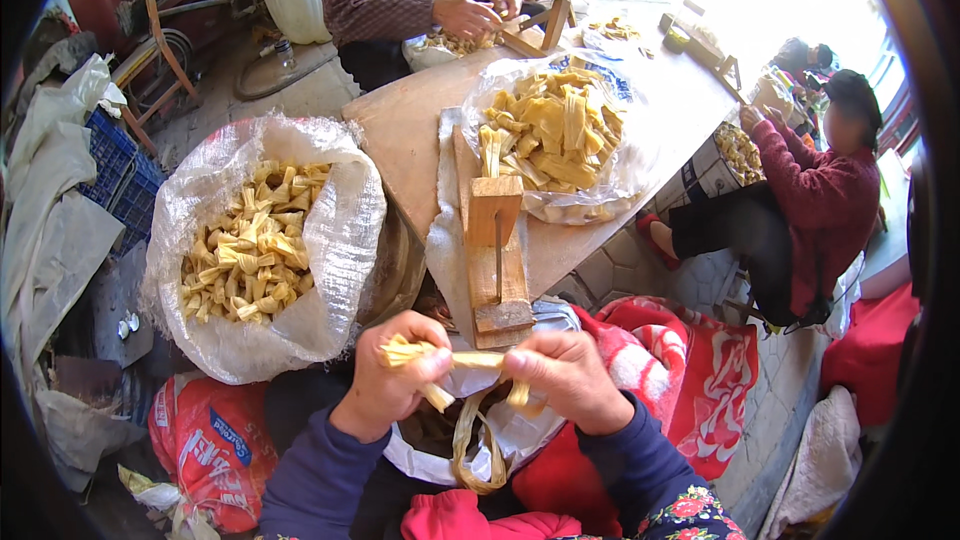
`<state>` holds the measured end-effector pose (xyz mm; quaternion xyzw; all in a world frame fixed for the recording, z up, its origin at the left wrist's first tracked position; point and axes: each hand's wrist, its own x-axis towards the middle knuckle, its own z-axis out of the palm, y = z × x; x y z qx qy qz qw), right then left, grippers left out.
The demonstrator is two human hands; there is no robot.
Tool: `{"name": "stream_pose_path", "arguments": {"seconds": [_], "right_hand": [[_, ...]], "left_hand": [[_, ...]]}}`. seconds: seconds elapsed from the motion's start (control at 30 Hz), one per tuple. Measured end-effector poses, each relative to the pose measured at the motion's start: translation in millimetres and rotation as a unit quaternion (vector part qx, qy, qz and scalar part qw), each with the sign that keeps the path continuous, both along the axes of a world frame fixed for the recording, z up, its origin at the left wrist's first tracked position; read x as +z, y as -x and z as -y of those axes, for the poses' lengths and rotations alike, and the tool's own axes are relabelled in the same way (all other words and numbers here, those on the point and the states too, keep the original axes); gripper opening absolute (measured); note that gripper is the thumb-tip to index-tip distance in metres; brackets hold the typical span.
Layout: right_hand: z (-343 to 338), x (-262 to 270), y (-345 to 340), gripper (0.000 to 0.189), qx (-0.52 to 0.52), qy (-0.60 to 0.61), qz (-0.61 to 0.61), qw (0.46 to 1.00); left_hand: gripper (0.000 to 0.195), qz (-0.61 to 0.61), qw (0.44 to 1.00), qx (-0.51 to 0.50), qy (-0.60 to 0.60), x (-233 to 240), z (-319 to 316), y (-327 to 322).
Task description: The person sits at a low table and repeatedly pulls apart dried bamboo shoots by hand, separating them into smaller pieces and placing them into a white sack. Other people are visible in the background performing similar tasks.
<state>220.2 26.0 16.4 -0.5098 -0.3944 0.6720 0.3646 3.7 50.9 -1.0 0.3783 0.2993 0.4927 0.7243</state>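
Observation:
My left hand (401,375) pinches a folded, pale yellow leaf-like strip (480,360), its bunched ends sticking out by the thumb. The other end of the strip is held by my right hand (562,375), so it stretches between both hands. Under them, an open white plastic bag (427,461) lies on my lap with a looped tan strip (491,457) over its rim. Just beyond stands a wooden jig (499,240) with an upright metal rod. Behind it, a clear plastic bag (540,208) holds wide yellow strips (566,120).
A white woven sack (345,240) of knotted yellow pieces (255,247) stands at the left. The wooden table (405,120) extends ahead. One person (390,7) works across it; another (810,187) sits at the right beside a bucket (701,172). A red patterned blanket (712,390) lies to the right.

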Motion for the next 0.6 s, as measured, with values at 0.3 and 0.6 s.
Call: {"name": "stream_pose_path", "arguments": {"seconds": [0.3,0.6], "right_hand": [[-52,-18,0,0.019,-0.188,-0.427,0.427,0.774],[-39,-29,-3,0.02,-0.182,-0.526,0.315,0.769]], "left_hand": [[0.01,-0.235,0.959,0.097,-0.122,-13,-46,-35],[0.017,-0.283,0.913,0.201,-0.213,-13,-23,-21]]}}
